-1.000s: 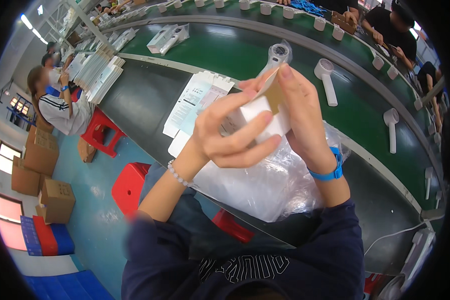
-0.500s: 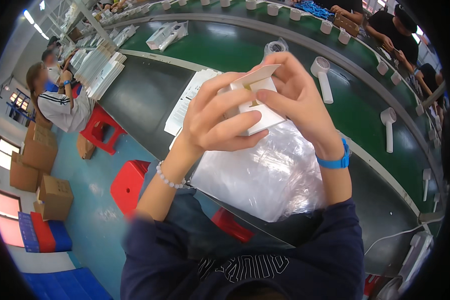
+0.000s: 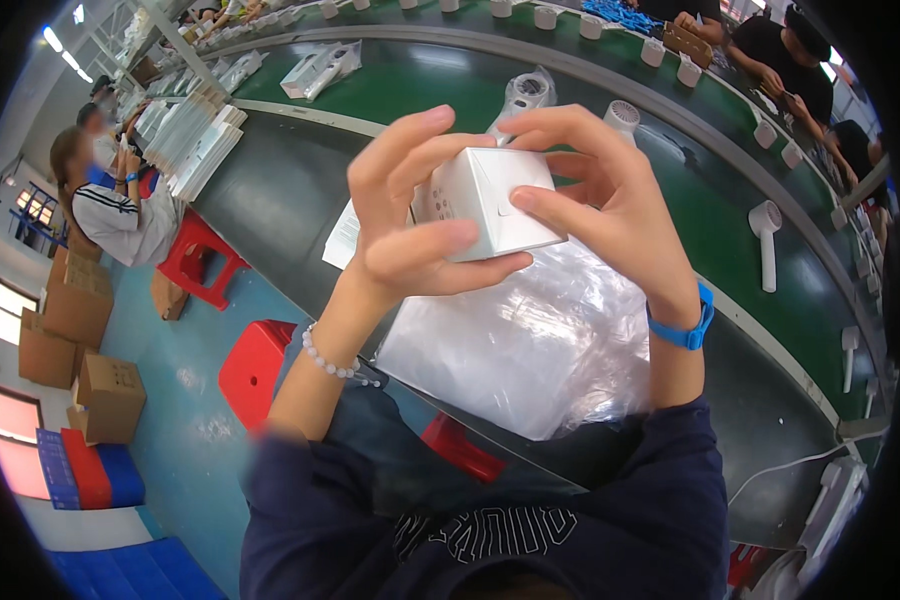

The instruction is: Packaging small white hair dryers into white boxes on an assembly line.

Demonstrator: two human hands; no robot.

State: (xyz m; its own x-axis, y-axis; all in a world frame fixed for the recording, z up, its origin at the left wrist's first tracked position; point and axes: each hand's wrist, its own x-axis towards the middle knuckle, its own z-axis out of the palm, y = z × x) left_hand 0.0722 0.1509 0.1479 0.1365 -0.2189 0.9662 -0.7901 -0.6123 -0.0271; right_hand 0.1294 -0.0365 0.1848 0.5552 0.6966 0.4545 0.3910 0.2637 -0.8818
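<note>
A small white carton (image 3: 515, 225) is held up between my two hands, its end flap folded down flat. My left hand (image 3: 395, 205) cups its left side, the lower fingers beneath and the thumb against the printed face; two upper fingers are raised. On the right, my right hand (image 3: 610, 195) grips the carton with its thumb pressed on the end flap and its other fingers behind. Under the hands lies a pile of clear plastic bags (image 3: 510, 350) on the dark worktable. Printed paper sheets (image 3: 342, 238) show partly behind my left wrist.
Beyond the table runs a green conveyor (image 3: 710, 190) with white handheld fans (image 3: 766, 245) and a bagged fan (image 3: 527, 92). Flat white boxes (image 3: 198, 145) stack at the far left. Red stools (image 3: 253, 370) stand on the floor. Several people work nearby.
The carton's raised end flap has been folded shut, and the carton has turned slightly. My left upper fingers have lifted off it. Fans on the conveyor have shifted toward the upper left.
</note>
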